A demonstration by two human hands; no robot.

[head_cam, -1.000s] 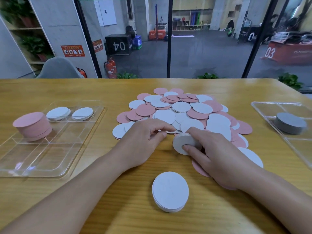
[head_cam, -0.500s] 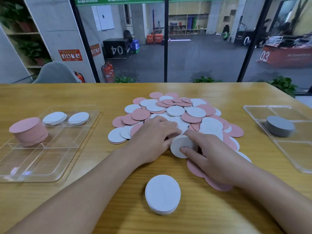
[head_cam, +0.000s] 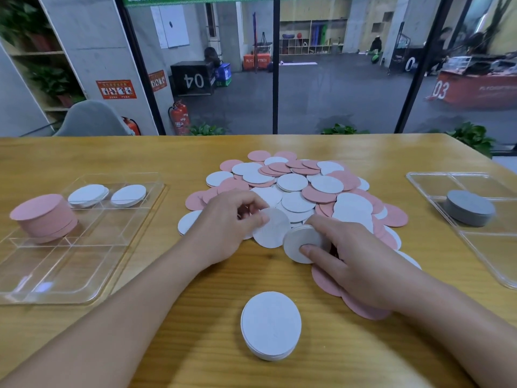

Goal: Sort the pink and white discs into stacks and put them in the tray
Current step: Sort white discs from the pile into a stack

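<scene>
Both hands are working at the near edge of the pile of discs [head_cam: 296,186]: my left hand [head_cam: 223,228] is pinching one white disc [head_cam: 272,229], my right hand [head_cam: 352,259] is gripping a small white stack [head_cam: 300,242].

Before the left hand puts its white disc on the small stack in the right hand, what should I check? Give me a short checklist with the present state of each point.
1. Left hand holds one white disc by its edge: ok.
2. Right hand grips the small white stack, steady at the near edge of the pile: ok.
3. Disc lined up over that stack: not ok, it sits to the left and overlaps only its rim.
4. Only one disc pinched, not two stuck together: cannot tell.
5. Left tray has free compartments for the next white stack: ok.
6. Finished white stack near the person is out of the hands' way: ok.
</scene>
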